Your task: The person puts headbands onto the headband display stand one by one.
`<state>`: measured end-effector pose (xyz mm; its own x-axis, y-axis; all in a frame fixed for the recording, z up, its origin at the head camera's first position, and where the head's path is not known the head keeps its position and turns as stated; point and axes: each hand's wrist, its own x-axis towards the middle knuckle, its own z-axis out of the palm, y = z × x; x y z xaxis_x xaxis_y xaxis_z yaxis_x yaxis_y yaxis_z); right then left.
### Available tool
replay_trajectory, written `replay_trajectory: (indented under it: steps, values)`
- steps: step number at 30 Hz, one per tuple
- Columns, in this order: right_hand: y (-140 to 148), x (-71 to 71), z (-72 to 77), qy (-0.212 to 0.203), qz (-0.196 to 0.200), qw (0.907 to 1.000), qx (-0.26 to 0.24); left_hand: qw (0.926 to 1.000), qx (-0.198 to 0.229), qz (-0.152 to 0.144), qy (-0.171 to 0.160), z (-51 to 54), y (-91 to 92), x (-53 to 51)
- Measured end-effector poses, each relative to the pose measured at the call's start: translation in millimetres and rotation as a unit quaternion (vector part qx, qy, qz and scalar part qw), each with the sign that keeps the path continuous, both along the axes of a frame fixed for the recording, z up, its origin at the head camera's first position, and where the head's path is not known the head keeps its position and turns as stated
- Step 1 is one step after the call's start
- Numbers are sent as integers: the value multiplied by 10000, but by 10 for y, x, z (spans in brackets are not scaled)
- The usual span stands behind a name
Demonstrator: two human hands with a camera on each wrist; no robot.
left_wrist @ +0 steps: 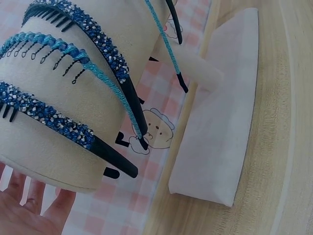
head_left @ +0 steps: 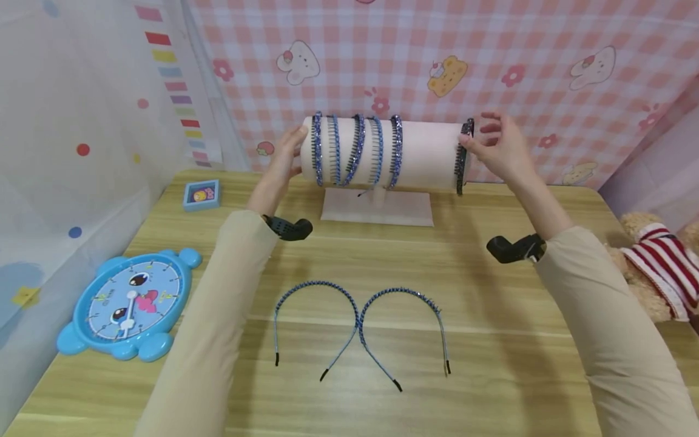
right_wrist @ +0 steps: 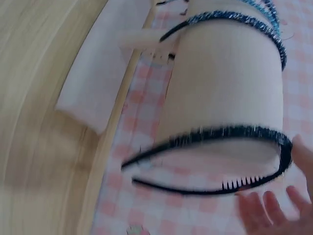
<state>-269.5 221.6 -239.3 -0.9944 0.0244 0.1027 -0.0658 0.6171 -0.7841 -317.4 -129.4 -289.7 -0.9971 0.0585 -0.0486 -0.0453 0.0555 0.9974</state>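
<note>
A white cylindrical headband stand [head_left: 428, 155] stands at the back of the table. Several blue glittery and braided toothed headbands, such as this sparkly headband [left_wrist: 78, 122], ring its left half. My left hand [head_left: 281, 158] holds the stand's left end, thumb on the front and fingers round the end face. At the far right end my right hand [head_left: 505, 145] grips a dark glittery headband [right_wrist: 215, 134] near its arch, thumb against one side and fingertips by the other. That band hangs partly past the roll's end. Two thin blue headbands [head_left: 317, 283] lie in front, touching each other.
On the left of the wooden table [head_left: 491, 364] are a blue toy clock [head_left: 131, 303] and a small blue frame [head_left: 201, 195]. A teddy bear [head_left: 655, 267] in a striped top sits at the right edge. A pink checked cloth [head_left: 415, 79] hangs behind.
</note>
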Motion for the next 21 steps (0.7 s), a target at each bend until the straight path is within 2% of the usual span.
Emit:
replay_trajectory:
  steps: [2, 4, 9, 13, 16, 21]
  values:
    - [19, -19, 9, -2, 486, 9958, 776, 10000, 2, -5, 10, 1, 3, 2]
    - [32, -31, 26, -4, 924, 9881, 1232, 10000, 2, 10, 20, 3, 4, 7]
    - [99, -34, 31, 64, 1518, 9715, 1822, 10000, 27, 25, 34, 3, 3, 18]
    - [176, -24, -11, 476, 2021, 9517, 2262, 10000, -1, 2, 14, 9, 7, 20]
    - [192, -17, -37, 845, 2111, 9370, 2653, 10000, -5, -2, 10, 20, 12, 16]
    - [109, -32, -31, 963, 1970, 9288, 2987, 10000, -19, -15, -14, 19, 12, 17]
